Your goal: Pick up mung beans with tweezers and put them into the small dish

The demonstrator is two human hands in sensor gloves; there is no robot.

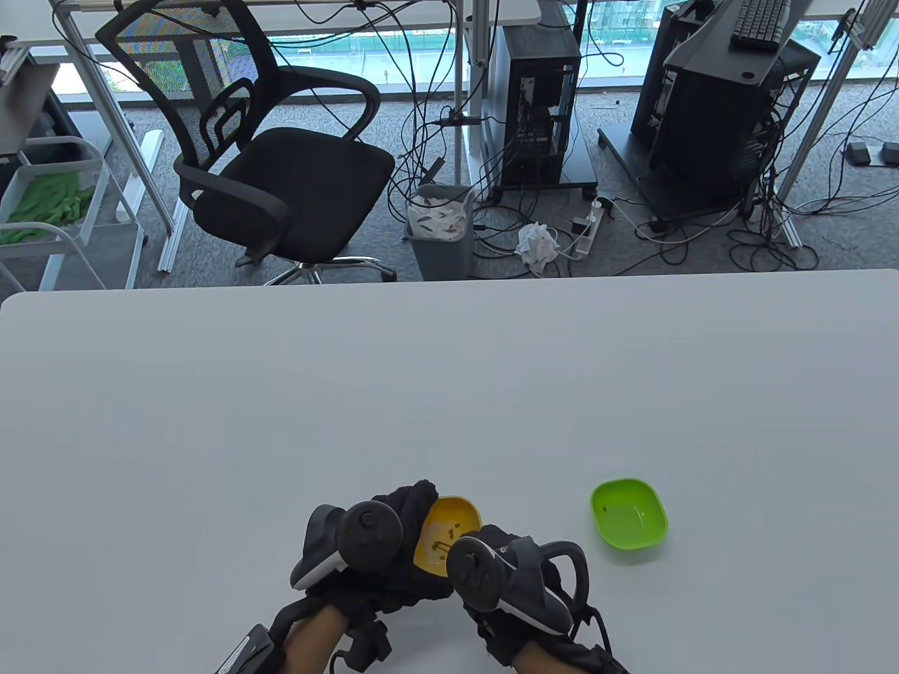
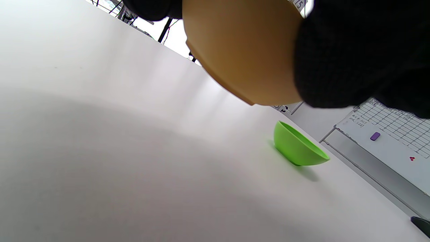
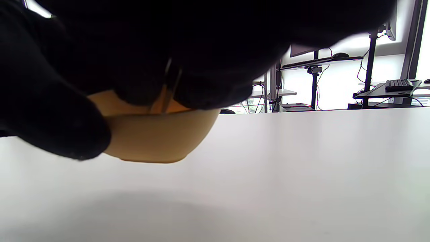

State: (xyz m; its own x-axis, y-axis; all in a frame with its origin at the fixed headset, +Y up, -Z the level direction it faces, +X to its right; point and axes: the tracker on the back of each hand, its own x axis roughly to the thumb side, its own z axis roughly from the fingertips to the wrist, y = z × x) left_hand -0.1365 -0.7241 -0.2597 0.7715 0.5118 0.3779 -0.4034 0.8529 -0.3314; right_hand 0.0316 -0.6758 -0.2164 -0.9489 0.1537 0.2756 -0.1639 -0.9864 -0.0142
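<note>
A yellow dish (image 1: 449,532) with several mung beans (image 1: 441,545) in it is held off the table, tilted, by my left hand (image 1: 393,540). Its underside shows in the left wrist view (image 2: 245,57) and the right wrist view (image 3: 158,137). My right hand (image 1: 491,562) is right beside the dish and pinches metal tweezers (image 3: 169,87), whose tips reach down into the dish. A green dish (image 1: 628,521) stands on the table to the right, and it also shows in the left wrist view (image 2: 297,146). It looks empty.
The white table (image 1: 449,393) stretches far ahead and to both sides. Beyond its far edge are an office chair (image 1: 274,161), a bin (image 1: 440,232) and computer towers on the floor.
</note>
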